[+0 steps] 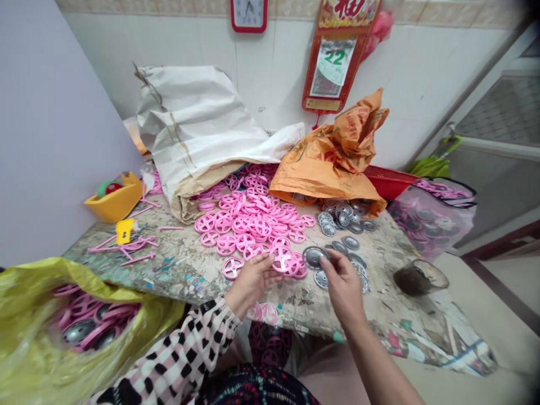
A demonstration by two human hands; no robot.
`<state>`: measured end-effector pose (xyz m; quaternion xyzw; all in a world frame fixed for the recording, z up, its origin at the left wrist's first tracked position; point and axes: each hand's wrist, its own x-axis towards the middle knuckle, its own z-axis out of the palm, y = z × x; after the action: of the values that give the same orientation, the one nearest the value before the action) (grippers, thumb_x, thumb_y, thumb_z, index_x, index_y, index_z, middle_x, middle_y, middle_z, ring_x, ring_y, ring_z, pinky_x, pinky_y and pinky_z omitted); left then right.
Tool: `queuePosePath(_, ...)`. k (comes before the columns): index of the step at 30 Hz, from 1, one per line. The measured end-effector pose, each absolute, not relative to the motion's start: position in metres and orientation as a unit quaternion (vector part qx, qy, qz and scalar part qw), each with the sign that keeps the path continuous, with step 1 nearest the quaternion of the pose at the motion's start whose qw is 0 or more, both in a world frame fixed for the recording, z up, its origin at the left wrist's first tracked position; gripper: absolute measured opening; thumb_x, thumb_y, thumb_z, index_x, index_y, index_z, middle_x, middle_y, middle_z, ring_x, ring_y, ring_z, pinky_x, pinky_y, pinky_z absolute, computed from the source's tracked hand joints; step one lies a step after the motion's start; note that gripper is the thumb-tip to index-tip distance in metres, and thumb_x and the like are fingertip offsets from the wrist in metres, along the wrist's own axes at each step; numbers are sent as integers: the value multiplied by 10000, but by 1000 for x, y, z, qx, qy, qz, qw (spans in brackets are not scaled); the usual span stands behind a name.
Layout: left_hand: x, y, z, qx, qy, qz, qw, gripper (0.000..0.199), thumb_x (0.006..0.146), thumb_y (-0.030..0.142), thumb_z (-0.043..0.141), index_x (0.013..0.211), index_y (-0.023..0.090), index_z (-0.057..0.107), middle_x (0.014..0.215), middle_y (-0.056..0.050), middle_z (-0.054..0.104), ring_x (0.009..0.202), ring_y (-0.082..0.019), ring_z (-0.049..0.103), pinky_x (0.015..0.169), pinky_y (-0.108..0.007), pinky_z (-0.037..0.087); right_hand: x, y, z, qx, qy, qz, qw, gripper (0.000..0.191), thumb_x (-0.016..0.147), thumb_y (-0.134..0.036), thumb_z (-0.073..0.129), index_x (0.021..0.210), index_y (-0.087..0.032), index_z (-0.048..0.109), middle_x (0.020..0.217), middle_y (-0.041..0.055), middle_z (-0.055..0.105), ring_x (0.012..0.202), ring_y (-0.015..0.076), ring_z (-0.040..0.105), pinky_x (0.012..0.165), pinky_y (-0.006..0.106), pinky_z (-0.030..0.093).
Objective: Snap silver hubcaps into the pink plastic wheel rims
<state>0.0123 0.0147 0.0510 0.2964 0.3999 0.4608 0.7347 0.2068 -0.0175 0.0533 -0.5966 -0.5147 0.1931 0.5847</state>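
By the table's [301,306] front edge, left hand's [251,281] pinching a pink spoked plastic wheel [282,257], right hand [346,287] a round grey disc [313,256]; slack fingertips could drop either.

White tiled wall [270,73] with red-framed clock [250,12], hanging calendar [335,62], pale floor [468,298].

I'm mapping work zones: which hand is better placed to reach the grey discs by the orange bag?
Probably the right hand: it is nearer those grey discs, though it holds a grey disc. The left hand is farther off, beside the pink wheels, holding a pink wheel.
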Motion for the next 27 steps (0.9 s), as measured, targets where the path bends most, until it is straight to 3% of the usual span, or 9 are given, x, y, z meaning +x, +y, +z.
queuePosePath(3, 22, -4, 60, 249, 350, 445, 786, 391, 627, 337, 812, 901, 153, 601, 787, -43, 670, 685, -171, 655, 667, -302, 543, 179, -33, 63, -565, -560, 213, 568, 285, 880, -385, 551, 1063, -180, 623, 969, 64, 627, 884, 190, 577, 796, 325, 459)
queuePosePath(6, 25, -17, 64, 269, 341, 441, 785, 431, 604, 328, 831, 925, 146, 607, 814, -34, 672, 656, -146, 641, 623, -272, 538, 162, -47, 61, -565, -635, 116, 514, 244, 898, -345, 525, 1026, -189, 663, 931, 71, 567, 894, 197, 547, 813, 344, 453)
queuePosePath(9, 23, -24, 64, 293, 356, 430, 776, 430, 579, 327, 842, 883, 140, 602, 803, -22, 662, 631, -132, 623, 586, -256, 526, 161, -57, 57, -569, -651, 75, 497, 289, 899, -337, 518, 1128, -192, 620, 1025, 96, 522, 950, 209, 525, 829, 355, 460)
queuePosePath(12, 21, -26, 64, 310, 362, 418, 774, 419, 590, 346, 830, 868, 146, 589, 793, -15, 654, 625, -131, 617, 584, -263, 522, 168, -61, 58, -562, -665, 143, 470, 345, 909, -339, 501, 1219, -197, 550, 1018, 85, 548, 880, 186, 546, 760, 311, 473)
queuePosePath(16, 24, -28, 63, 337, 364, 410, 765, 409, 597, 364, 815, 856, 144, 586, 793, -13, 644, 624, -128, 608, 576, -254, 511, 173, -58, 61, -544, -679, 221, 441, 252, 886, -313, 518, 1089, -190, 602, 932, 52, 607, 858, 178, 569, 759, 287, 450)
queuePosePath(21, 28, -28, 56, 364, 382, 399, 750, 410, 594, 393, 787, 850, 146, 584, 756, 0, 623, 609, -129, 594, 540, -242, 487, 169, -61, 50, -573, -611, 263, 479, 197, 845, -299, 527, 991, -195, 608, 919, 37, 636, 842, 183, 573, 751, 289, 438)
queuePosePath(27, 10, -22, 49, 510, 438, 257, 695, 347, 575, 383, 761, 743, 134, 587, 585, 28, 559, 484, -96, 509, 447, -205, 402, 165, -80, 17, -559, -534, 432, 465, 290, 799, -398, 582, 1006, -195, 583, 755, 2, 583, 664, 155, 539, 608, 254, 441)
